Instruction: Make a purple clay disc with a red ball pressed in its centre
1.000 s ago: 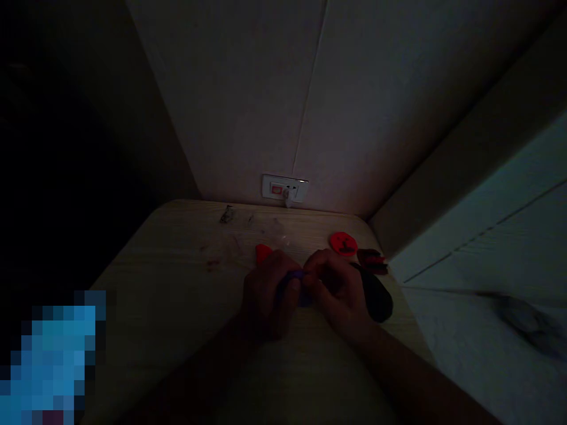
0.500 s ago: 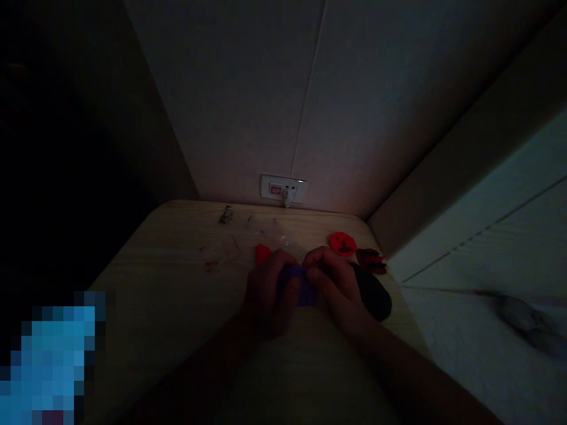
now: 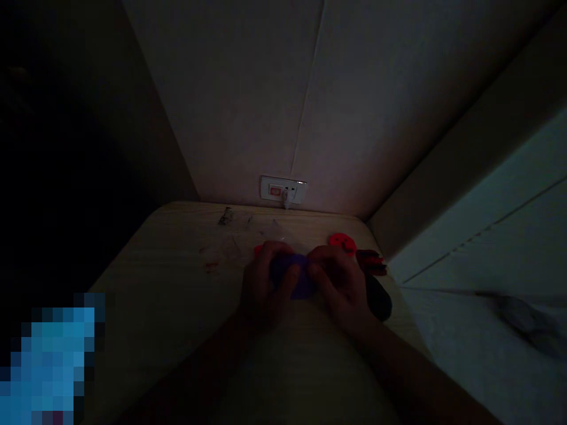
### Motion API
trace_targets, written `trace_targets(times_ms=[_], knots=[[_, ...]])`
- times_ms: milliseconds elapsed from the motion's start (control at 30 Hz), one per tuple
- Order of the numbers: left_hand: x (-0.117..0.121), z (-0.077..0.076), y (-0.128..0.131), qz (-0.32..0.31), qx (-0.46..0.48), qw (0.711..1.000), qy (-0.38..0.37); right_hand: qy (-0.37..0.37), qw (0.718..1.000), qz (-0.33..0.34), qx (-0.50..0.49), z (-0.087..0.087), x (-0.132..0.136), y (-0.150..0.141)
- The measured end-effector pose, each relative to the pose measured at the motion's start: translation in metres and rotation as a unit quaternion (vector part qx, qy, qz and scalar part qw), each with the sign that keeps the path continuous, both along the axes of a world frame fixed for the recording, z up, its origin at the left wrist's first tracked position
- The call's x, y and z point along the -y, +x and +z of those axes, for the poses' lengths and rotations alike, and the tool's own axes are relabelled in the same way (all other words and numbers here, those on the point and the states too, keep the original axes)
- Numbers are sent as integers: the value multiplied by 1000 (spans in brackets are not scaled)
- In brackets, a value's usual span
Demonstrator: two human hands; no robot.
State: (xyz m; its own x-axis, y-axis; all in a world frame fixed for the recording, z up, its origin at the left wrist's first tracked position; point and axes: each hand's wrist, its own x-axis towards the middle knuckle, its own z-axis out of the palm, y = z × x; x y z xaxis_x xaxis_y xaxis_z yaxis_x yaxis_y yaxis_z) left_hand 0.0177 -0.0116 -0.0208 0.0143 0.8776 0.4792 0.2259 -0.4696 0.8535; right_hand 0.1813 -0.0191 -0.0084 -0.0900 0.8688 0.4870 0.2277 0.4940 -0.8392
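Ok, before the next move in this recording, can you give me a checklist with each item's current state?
1. Left hand has a grip on the flat purple piece: ok, thumb on its face.
2. Right hand has a grip on it too: ok, fingers at its right edge.
3. Purple piece off the wooden tabletop: cannot tell from this one angle.
4. Red piece in full view: not ok, mostly hidden behind the left hand.
5. Black piece in full view: not ok, partly hidden by the right hand.
6. Lighting bright enough for detail: not ok, very dim.
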Motion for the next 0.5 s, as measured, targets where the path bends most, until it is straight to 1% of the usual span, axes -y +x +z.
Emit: trace_targets(times_ms=[100, 200, 367, 500], knots=[[-1, -1, 1, 23, 1, 1000, -1, 65, 994, -18, 80, 1, 0, 1], [-1, 0, 1, 32, -6, 999, 2, 104, 985, -18, 133, 4, -1, 1], [0, 0, 1, 26, 0, 1000, -3, 138, 978, -18, 155, 8, -1, 0], [1, 0, -1, 8, 5, 1000, -10, 126, 981, 6, 144, 6, 0, 1]])
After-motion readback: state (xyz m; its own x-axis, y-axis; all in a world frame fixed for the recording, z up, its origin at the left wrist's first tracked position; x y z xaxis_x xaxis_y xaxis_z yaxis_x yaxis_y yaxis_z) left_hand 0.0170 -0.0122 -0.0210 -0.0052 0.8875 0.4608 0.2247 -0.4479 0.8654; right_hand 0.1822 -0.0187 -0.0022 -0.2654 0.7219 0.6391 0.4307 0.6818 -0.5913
